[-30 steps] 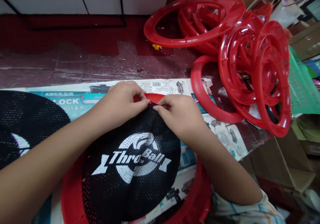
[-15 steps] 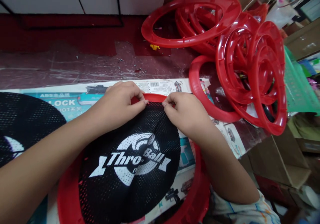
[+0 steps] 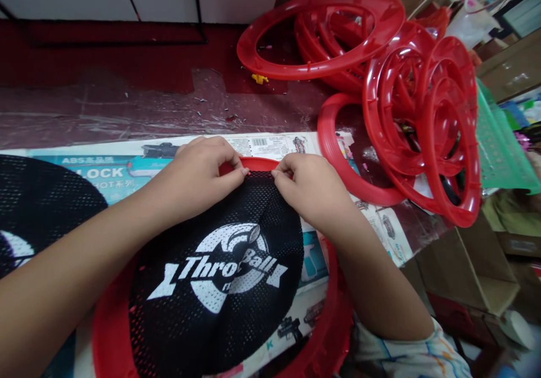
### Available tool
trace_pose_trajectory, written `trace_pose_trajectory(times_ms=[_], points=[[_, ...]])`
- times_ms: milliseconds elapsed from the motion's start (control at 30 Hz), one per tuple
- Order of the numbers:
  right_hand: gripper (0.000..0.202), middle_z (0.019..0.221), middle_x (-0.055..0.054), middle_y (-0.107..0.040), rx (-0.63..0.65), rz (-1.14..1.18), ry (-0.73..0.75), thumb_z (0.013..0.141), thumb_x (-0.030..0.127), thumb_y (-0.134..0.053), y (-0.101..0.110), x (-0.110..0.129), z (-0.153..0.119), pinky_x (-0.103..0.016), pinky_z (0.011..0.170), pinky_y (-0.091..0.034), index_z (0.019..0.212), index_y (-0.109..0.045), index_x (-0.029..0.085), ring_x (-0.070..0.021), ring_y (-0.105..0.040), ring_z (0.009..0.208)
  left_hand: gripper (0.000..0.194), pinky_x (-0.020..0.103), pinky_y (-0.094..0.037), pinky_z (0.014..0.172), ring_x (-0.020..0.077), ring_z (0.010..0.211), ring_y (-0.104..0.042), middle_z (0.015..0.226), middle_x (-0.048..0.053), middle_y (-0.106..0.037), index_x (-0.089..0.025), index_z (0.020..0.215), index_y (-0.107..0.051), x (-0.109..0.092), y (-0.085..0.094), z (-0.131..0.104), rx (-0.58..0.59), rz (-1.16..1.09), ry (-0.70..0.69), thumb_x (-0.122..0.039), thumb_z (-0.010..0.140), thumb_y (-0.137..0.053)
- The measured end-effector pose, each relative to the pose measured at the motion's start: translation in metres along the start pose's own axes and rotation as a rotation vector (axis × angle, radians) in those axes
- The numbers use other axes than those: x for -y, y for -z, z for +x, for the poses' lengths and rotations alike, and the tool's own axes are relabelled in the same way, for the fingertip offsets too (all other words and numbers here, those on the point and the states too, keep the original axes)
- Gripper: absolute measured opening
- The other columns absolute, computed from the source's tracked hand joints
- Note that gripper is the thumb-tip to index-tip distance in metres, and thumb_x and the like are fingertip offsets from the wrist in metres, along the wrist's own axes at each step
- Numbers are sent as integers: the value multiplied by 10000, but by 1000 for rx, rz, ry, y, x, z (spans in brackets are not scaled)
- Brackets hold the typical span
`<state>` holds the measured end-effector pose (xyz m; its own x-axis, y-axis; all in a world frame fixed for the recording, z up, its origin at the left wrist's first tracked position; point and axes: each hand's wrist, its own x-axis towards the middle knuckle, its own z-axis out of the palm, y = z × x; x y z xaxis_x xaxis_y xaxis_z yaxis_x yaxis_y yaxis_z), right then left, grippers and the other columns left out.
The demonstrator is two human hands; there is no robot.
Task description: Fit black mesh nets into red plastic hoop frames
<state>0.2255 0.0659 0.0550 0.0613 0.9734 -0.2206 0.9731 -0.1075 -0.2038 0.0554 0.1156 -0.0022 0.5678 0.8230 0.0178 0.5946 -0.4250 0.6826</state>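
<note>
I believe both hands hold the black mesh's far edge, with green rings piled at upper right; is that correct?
The piled rings are red, not green, as the head view shows; the left hand and right hand do hold the black mesh.

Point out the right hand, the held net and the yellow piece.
Right hand (image 3: 313,189): head view, back of hand.
Held net (image 3: 231,276): head view, printed middle.
Yellow piece (image 3: 259,79): head view, its middle.

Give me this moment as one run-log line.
left hand: pinching black mesh, far edge | right hand: pinching same edge | red ring: partly under mesh | piled red rings: far right
</note>
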Motion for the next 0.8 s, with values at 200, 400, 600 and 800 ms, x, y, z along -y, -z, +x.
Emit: trace_pose_trajectory(times_ms=[200, 400, 600, 800], points=[[192, 724, -62, -676, 23, 69, -23, 874, 169, -536, -1, -1, 2, -265, 626, -382, 840, -719, 121, -137, -559, 601, 250, 362, -387, 728, 235, 826, -549, 841, 73, -623, -189, 722, -594, 0, 0, 0, 20, 16, 16, -377, 808, -453], [111, 809, -35, -694, 55, 257, 61, 866, 169, -563, 1, -7, -7, -248, 642, -395, 908, -665, 157, -137, -591, 684, 261, 376, -396, 734, 252, 829, -562, 872, 87, -633, -195, 748, -605, -5, 5, 0, 62, 75, 63, -385, 790, -432], [301, 823, -39, -674, 70, 198, 127, 852, 171, -586, -7, 3, -15, -263, 629, -358, 1146, -528, 138, -164, -580, 711, 256, 416, -374, 701, 274, 730, -578, 784, 68, -630, -218, 701, -618, 4, 30, -8, 166, 356, 149, -362, 800, -431], [200, 822, -23, -646, -61, 298, 239, 875, 127, -465, -14, 8, -9, -267, 682, -357, 1039, -572, 166, -156, -563, 739, 271, 382, -387, 675, 258, 770, -586, 846, 77, -652, -195, 836, -620, -2, 30, -8, 18, 300, 206, -380, 840, -421]])
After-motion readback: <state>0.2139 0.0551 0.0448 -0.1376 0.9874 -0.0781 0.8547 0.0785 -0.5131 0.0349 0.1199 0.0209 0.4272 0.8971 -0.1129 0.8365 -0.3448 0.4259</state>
